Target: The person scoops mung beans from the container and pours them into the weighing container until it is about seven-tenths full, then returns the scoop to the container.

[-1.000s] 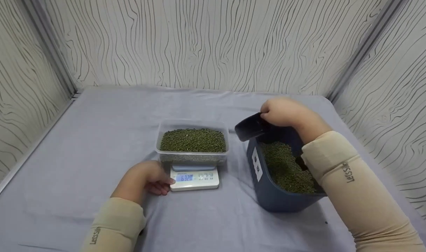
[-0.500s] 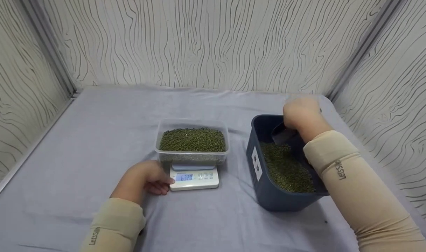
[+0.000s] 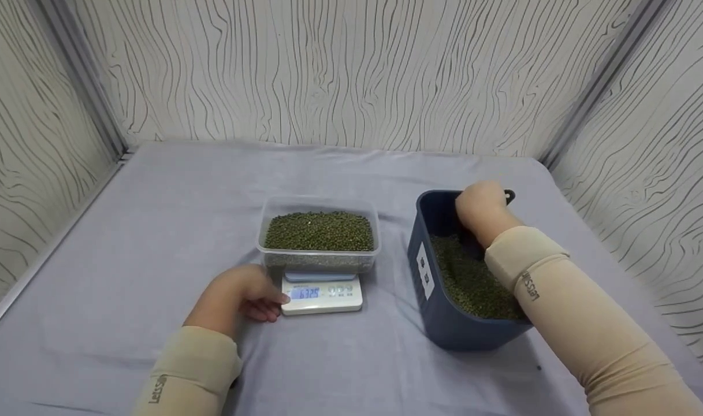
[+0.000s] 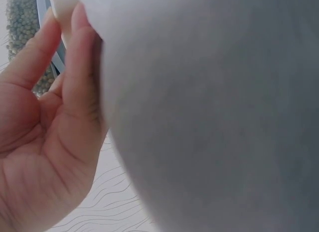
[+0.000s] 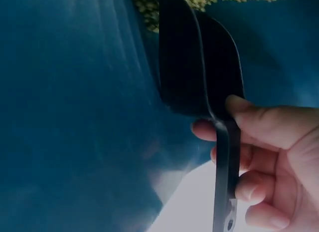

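My left hand (image 3: 244, 289) pinches the left front corner of a white digital kitchen scale (image 3: 334, 305), thumb on top. In the left wrist view its thumb and forefinger meet the scale's edge. On the scale rests a clear plastic container (image 3: 319, 262) holding green mung beans (image 3: 319, 231). To the right, my right hand (image 3: 483, 209) reaches into a dark blue bin (image 3: 472, 336) partly filled with the same beans. It grips the handle of a black scoop (image 5: 182, 62), thumb at the bowl's base. In the right wrist view the scoop's front end overlaps the beans.
A white label (image 3: 424, 271) is on the bin's left side. One tiny dark speck (image 3: 538, 367) lies on the grey-lilac cloth (image 3: 155, 231), right of the bin. Patterned panels (image 3: 328, 75) with metal posts enclose the back and sides.
My right hand has lowered the scoop from above the bin's left rim down into the bin. The left hand stays at the scale, whose last digit has changed.
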Demonstrator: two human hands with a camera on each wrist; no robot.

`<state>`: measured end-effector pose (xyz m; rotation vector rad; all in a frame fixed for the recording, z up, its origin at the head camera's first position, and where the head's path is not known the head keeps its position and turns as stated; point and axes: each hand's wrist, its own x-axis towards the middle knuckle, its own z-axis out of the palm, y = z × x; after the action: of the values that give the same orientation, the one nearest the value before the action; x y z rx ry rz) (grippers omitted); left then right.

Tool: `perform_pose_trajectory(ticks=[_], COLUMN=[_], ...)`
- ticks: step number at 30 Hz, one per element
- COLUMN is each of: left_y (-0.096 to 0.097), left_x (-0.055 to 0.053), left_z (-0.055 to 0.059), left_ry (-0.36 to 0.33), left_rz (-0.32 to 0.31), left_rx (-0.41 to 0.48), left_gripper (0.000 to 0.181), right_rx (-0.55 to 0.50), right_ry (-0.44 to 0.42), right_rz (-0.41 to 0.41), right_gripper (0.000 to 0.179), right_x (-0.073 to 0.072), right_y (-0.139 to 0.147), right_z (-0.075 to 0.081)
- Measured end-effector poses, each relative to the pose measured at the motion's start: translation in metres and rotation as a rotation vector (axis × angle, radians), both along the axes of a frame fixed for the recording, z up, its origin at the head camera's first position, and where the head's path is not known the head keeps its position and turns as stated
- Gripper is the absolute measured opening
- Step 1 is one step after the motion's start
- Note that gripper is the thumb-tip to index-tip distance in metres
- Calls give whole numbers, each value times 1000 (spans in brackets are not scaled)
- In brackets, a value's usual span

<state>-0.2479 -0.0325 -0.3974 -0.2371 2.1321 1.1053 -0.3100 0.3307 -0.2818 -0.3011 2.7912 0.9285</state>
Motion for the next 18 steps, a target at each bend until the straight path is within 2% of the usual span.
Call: perform_pose_trajectory(ticks=[8,12,18], left_y=[1,0,0], left_x=[1,2,2], left_z=[2,2,3], left_ry=[7,11,13], left_rz=[0,4,2], left_rx=[-10,0,5], left_gripper=[17,17,17], right_rx=[28,-46,-185], right_ry=[-94,-157,-286], right_rz=[68,102,113], right_gripper=[20,26,23], right_x=[3,3,3], right_y=[-1,1,3], right_z=[-15,-16,-19])
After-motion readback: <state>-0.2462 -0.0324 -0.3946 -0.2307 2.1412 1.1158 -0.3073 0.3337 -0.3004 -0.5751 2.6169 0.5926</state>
